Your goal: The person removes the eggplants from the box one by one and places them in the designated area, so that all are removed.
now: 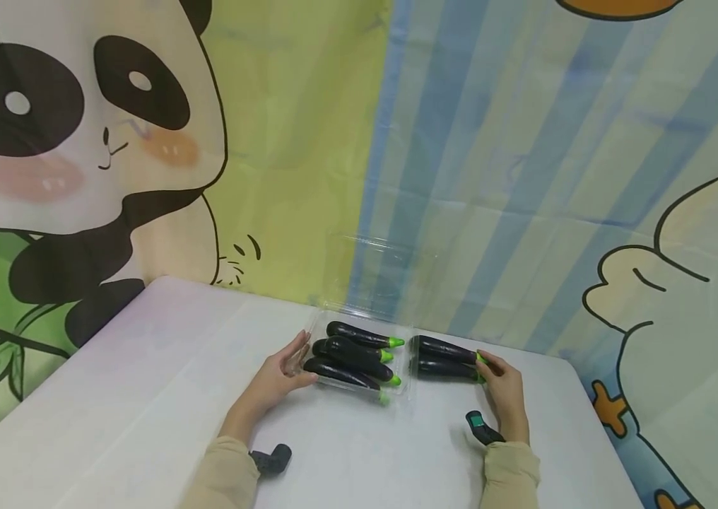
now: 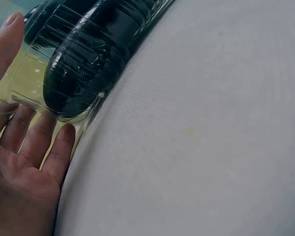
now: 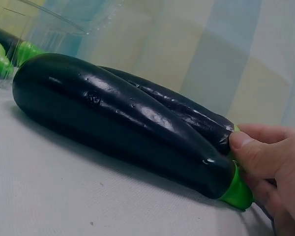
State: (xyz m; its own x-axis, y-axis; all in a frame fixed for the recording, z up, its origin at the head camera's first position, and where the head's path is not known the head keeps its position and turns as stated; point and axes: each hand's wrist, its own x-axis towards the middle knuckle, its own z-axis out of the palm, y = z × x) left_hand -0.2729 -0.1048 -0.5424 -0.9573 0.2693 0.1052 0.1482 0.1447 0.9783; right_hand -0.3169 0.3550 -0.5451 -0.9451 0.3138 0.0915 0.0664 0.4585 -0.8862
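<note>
One loose eggplant (image 1: 444, 368) lies before the farther eggplant (image 1: 444, 348) right hand (image 1: 504, 389) pinches; left hand (image 1: 273, 378) grips the clear box (image 1: 403, 364).

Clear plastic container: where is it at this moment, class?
The clear plastic container is in the lower middle of the head view, on the white table, between the left hand and two eggplants on its right.

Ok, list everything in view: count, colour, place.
Backdrop: count unclear, multicoloured cartoon print, background.
Table: one, white, before the backdrop.
Container: one, clear, on the table, lid raised.
Boxed eggplants: four, dark with green ends, inside the container.
Loose eggplants: two, same colours, right of the container.
Wrist devices: two, black, one per wrist.
Sleeves: two, beige, lower edge, head view.
Left grip: one, holding the container's left end.
Right grip: one, pinching the rear loose eggplant near its green end.
</note>
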